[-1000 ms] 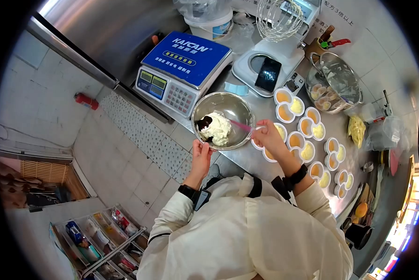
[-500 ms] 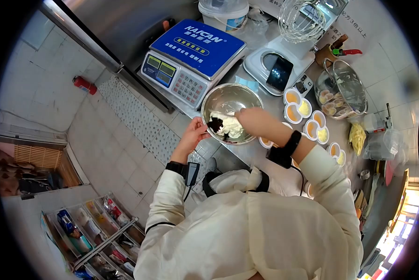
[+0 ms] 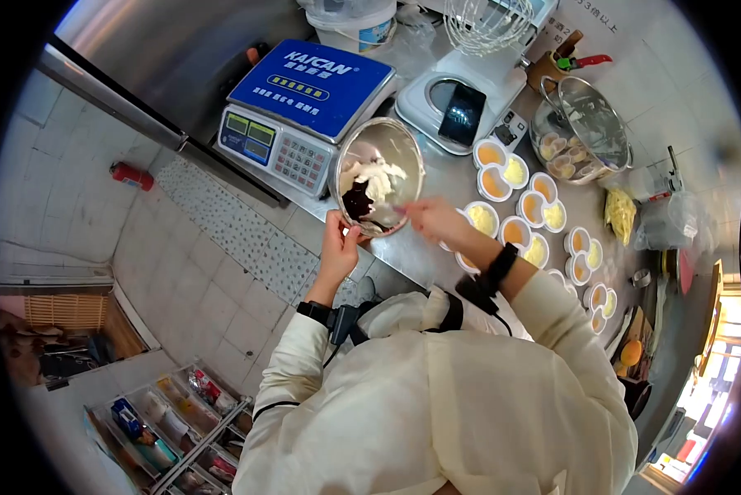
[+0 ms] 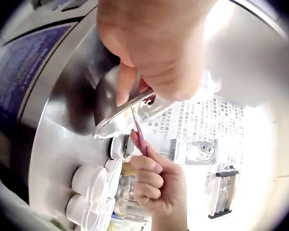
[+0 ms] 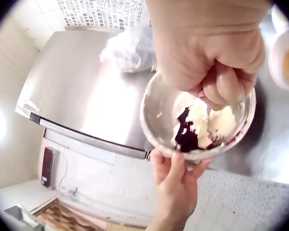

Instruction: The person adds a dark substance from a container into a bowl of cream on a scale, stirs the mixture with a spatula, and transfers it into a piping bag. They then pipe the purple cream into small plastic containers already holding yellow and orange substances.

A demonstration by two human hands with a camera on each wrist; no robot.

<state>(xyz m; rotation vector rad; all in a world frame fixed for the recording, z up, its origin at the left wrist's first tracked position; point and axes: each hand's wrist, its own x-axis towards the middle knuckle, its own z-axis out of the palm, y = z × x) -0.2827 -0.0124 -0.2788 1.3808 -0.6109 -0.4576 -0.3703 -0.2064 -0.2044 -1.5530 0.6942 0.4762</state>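
Observation:
A steel bowl (image 3: 391, 140) is tilted at the counter's front edge, holding white cream (image 3: 378, 180) and a dark red mass (image 3: 356, 200). My left hand (image 3: 338, 252) grips its near rim, thumb on the rim and fingers beneath, as the right wrist view also shows. Curled round the pink handle (image 4: 141, 139) of a utensil is my right hand (image 3: 438, 221), at the bowl's right side. The utensil's lower end is in the cream; its exact shape is hidden. In the right wrist view, my right hand (image 5: 214, 62) covers part of the bowl.
A blue-topped scale (image 3: 312, 87) stands left behind the bowl. Behind is a mixer (image 3: 469, 91) with a phone (image 3: 463, 114) on its base. Several white cups (image 3: 494, 183) with orange and yellow contents cover the counter to the right, near a steel pot (image 3: 601, 124).
The bowl has gone from nearly level to tilted, and sits closer to the scale. My right hand has drawn back from over the bowl to its right side, still gripping the utensil.

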